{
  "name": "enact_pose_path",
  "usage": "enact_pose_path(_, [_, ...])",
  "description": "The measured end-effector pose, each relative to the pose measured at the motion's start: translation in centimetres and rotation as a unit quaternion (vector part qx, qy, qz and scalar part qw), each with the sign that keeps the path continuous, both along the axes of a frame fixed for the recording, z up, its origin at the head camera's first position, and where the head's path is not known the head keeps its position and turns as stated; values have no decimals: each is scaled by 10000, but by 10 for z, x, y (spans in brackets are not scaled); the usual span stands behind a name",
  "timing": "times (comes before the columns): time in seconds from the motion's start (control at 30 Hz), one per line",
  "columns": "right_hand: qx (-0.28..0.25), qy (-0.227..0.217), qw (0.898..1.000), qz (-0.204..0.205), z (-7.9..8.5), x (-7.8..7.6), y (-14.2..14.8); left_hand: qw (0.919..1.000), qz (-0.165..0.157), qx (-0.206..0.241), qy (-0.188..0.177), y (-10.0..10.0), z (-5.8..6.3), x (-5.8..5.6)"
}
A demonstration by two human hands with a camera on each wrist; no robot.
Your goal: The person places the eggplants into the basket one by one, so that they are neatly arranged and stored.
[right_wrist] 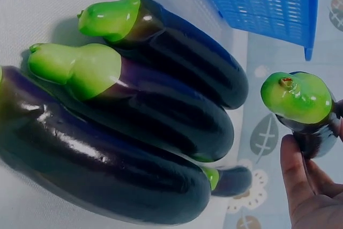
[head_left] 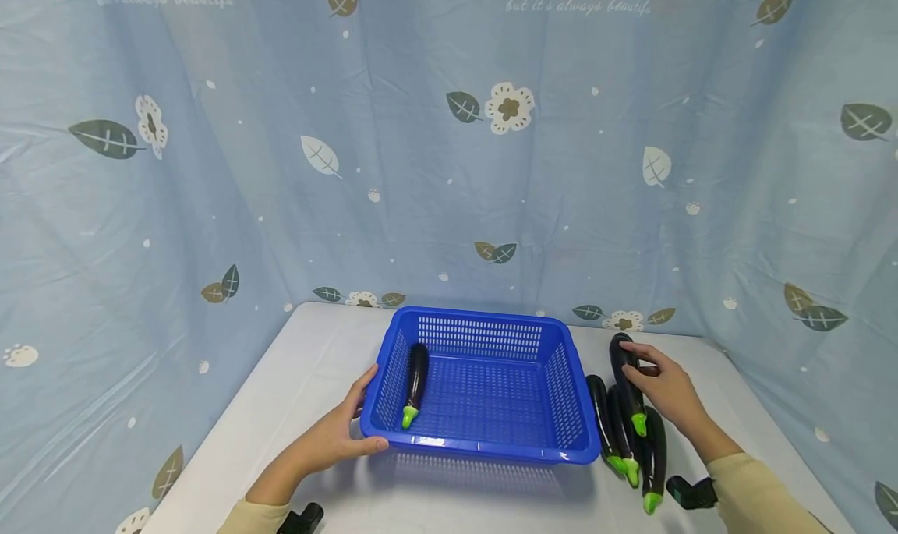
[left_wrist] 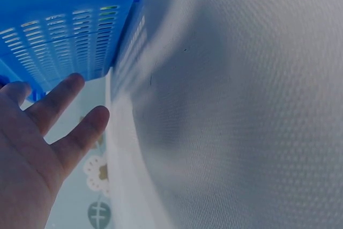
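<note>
A blue plastic basket (head_left: 484,446) with slotted walls stands on the white-covered table, and one dark eggplant (head_left: 418,374) with a green cap lies inside along its left wall. At the basket's front left corner is my left hand (head_left: 337,433): thumb by the front rim, fingers spread and fairly straight along the left side. My right hand (head_left: 666,386) pinches another eggplant (head_left: 619,362) between thumb and fingers, over the group to the right of the basket. In the right wrist view its green cap (right_wrist: 300,97) points toward the camera. Several eggplants (right_wrist: 177,100) lie side by side below it.
Light blue curtains (head_left: 421,167) printed with leaves and flowers hang behind and on both sides of the table (head_left: 316,347). Black wrist devices (head_left: 691,493) sit by both sleeves. The eggplant group lies close against the basket's right side.
</note>
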State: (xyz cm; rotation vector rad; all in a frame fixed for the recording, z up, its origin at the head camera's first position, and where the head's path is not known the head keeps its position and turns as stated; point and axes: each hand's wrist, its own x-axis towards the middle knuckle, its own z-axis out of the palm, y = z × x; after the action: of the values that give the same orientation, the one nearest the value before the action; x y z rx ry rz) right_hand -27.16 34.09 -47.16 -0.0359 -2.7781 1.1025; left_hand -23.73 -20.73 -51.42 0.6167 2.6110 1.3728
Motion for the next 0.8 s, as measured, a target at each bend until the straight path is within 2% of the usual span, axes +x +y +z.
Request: enact_pose_path(0.8, [142,390,9986,319,11,0,-13,10000,-48,25,2,0,-1,0])
